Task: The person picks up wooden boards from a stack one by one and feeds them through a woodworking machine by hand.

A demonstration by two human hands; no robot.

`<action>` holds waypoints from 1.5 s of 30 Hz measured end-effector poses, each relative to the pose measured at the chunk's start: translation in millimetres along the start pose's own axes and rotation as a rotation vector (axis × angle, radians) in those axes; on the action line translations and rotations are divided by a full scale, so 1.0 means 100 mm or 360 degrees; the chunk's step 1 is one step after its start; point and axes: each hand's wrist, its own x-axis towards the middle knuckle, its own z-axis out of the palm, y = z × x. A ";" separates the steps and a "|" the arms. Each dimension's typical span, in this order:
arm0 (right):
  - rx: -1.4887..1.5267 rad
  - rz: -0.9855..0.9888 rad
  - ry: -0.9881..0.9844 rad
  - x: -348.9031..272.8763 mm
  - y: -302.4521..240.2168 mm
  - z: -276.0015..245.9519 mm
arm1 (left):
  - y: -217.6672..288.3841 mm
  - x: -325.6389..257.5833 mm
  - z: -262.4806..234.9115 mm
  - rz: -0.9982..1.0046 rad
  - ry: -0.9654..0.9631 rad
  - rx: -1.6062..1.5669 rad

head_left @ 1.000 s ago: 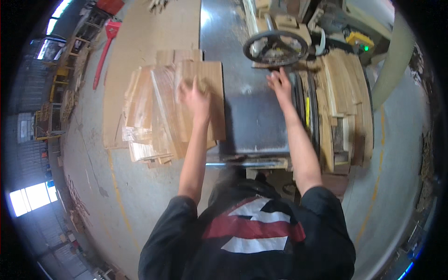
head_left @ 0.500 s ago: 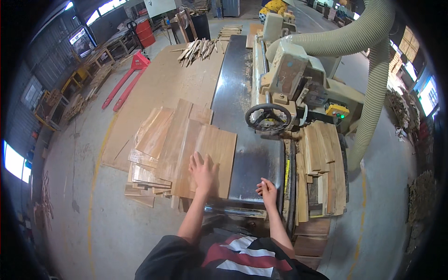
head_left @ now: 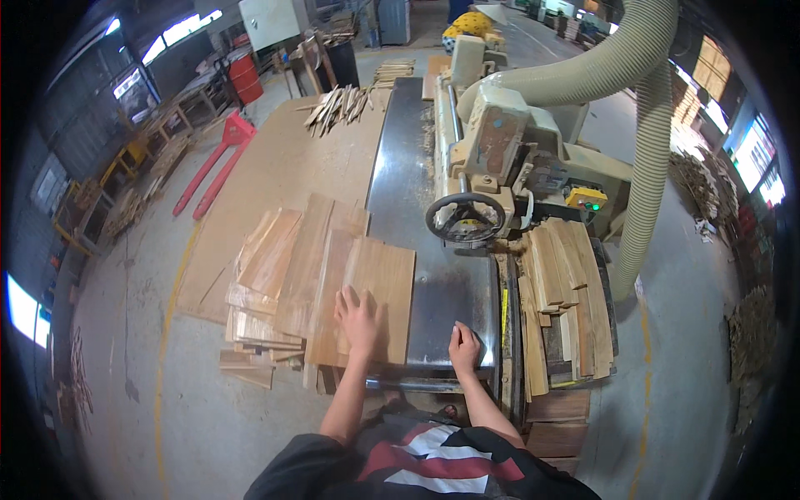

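Note:
My left hand (head_left: 359,322) lies flat with spread fingers on a wide, light-brown wooden board (head_left: 388,279). This board overlaps the left part of the machine's dark metal table (head_left: 442,292). Under and beside it, more thin boards (head_left: 271,258) are piled unevenly toward the left. My right hand (head_left: 464,348) is curled closed near the front edge of the metal table, to the right of the board and apart from it. Nothing shows in its fingers.
Ahead stands a cream saw machine (head_left: 496,133) with a black handwheel (head_left: 465,218) and a thick ribbed hose (head_left: 650,167). Narrow wood pieces (head_left: 567,283) are stacked at the right. Scrap sticks (head_left: 340,108) lie on the far side table; a red pallet jack (head_left: 218,162) stands left.
My right hand has curled its fingers closed and shifted slightly toward me. My left hand stays on the board. The whole view has moved a little.

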 end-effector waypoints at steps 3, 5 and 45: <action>-0.0057 0.0022 -0.0080 -0.02 -0.02 0.00 | -0.02 -0.03 0.01 -0.0048 0.0015 -0.0021; -0.0058 0.0023 -0.0053 -0.01 0.02 0.01 | 0.03 -0.01 -0.02 -0.0027 -0.0001 -0.0010; -0.0153 0.0062 -0.0088 -0.02 0.00 0.03 | 0.00 0.02 0.01 -0.0003 -0.0003 -0.0067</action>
